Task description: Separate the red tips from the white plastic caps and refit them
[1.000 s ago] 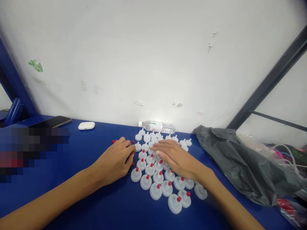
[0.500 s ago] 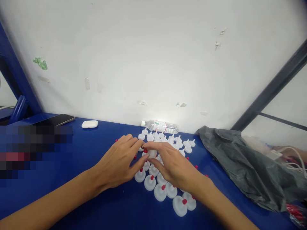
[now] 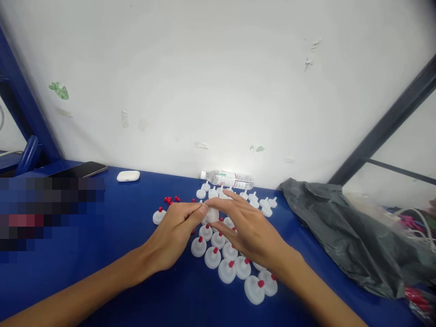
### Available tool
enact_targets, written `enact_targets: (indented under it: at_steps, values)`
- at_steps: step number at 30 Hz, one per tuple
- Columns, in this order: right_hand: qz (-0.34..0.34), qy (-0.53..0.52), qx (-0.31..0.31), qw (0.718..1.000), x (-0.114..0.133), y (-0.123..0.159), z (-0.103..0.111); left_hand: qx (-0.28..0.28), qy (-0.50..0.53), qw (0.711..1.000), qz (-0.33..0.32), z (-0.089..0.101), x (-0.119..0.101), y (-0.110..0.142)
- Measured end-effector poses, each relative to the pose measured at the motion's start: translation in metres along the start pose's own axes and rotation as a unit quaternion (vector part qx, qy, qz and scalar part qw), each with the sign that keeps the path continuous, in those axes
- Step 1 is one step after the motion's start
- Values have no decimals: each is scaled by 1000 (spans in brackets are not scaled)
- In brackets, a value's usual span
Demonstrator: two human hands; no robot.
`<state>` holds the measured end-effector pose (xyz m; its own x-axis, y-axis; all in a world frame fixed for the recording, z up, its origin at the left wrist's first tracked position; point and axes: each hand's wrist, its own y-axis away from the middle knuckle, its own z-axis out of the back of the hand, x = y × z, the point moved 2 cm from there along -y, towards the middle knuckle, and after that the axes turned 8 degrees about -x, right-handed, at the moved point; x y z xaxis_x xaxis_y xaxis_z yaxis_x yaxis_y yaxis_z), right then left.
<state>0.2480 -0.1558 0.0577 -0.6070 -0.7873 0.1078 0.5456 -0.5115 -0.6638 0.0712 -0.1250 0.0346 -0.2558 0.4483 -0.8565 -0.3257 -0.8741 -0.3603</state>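
Holding a white lid (image 3: pixel 212 217) in the right hand (image 3: pixel 252 223), gripping it with thumb below and fingers above, in front of the cap end of the bottle (image 3: pixel 228 179). Pinching narrowly with thumb and forefinger of the left hand (image 3: pixel 174 229) at the lid's left side, apparently touching it, but hiding from view anything between those fingertips. Hiding the spout as well, so leaving the lid's long axis impossible to tell. Setting the lid, by all appearances, on one short line between both hands, running roughly along the bottle's length, enclosing it more with the right and meeting only its edge with the left. Working over the blue tabletop (image 3: pixel 129 213), reaching above rows of red-capped lids (image 3: pixel 227 272) in front of the bottle, and facing bare-spouted lids (image 3: pixel 200 194) closer to it. Having loose red caps (image 3: pixel 169 200) to the bottle's front left, near a lone red-capped lid (image 3: pixel 158 218), and a grey sheet (image 3: pixel 316 213) to its right.
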Motion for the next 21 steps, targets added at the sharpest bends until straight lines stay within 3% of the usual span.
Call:
enact_targets:
  at_steps: [2,4,6,8,10,13,16,21]
  values:
    - [3,34,-12,999,-6,1,3,-17,87,994,65,0,1,-1]
    - [-10,80,-46,996,-19,5,11,-54,124,988,80,8,1,-4]
    - [-68,117,-91,987,-38,9,22,-101,94,989,56,21,1,-8]
    - [-151,121,-116,974,-55,13,32,-136,-15,990,24,32,4,-13]
    - [-197,100,-114,969,-62,15,34,-119,-168,977,-46,35,7,-15]
    - [-182,68,-85,977,-57,14,26,-51,-331,931,-147,27,14,-14]
    - [-150,84,-51,984,-48,14,15,-3,-377,909,-177,17,19,-10]
    - [-147,90,-5,985,-47,16,9,17,-401,897,-184,13,22,-6]
